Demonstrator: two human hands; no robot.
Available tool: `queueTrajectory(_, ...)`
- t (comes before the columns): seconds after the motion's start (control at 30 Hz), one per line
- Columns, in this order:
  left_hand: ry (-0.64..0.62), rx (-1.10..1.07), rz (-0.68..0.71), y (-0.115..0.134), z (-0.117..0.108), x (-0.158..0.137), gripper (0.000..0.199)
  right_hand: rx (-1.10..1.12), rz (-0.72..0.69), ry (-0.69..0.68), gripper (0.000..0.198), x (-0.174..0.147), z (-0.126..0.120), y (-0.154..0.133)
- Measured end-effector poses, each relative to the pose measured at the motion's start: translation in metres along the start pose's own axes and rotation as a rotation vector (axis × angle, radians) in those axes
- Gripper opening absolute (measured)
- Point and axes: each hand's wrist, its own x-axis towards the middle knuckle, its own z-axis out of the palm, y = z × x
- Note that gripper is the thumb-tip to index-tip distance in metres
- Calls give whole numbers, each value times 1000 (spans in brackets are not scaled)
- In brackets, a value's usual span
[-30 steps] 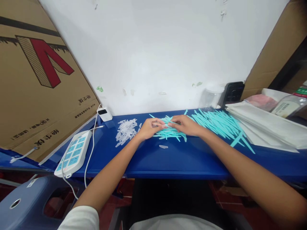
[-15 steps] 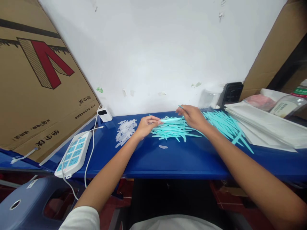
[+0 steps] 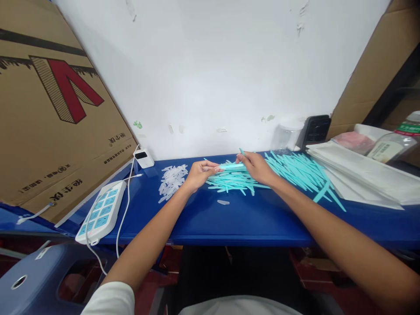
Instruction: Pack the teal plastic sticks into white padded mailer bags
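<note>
My left hand [image 3: 199, 175] is closed, its thumb and fingers pinching a flat turquoise stick [image 3: 232, 166] that points to the right. Just right of it, my right hand [image 3: 257, 166] is closed on a thin turquoise stick [image 3: 242, 152], whose tip sticks up past the fingers. Beneath both hands lies a pile of slim turquoise sticks [image 3: 231, 183]. A heap of small translucent caps [image 3: 173, 179] is left of my left hand. One loose translucent cap [image 3: 223, 202] lies in front of the pile. My fingers partly hide both held sticks.
More turquoise sticks [image 3: 295, 173] are spread at the right, beside stacked white bags [image 3: 364, 175]. A power strip [image 3: 103, 212], a small white device [image 3: 143, 158] and cables are on the left of the blue table [image 3: 236, 223]. A clear jar [image 3: 288, 134] stands by the wall.
My right hand has moved slightly left, closer to my left hand, and its stick now stands more upright. My left hand stays nearly in place.
</note>
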Motion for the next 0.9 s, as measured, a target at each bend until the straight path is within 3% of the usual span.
queueTrajectory(0.2,-3,0,29,-4,1,2,51,-8,12,-32,47,0,1,-1)
queueTrajectory(0.33,-9,72,79,-5,2,4,46,-126,2,-77,48,4,-6,8)
queueTrajectory(0.53,67,459,270,-12,-1,6,33,-498,75,-52,45,5,-18,27)
queueTrajectory(0.7,223,669,368,-1,-2,0,31,-460,125,-37,46,6,-21,26)
queueTrajectory(0.77,105,647,304,11,-3,-6,36,-407,130,-69,48,7,-21,23)
queueTrajectory(0.9,-496,589,112,31,-5,-17,43,-299,95,-141,41,6,-21,22)
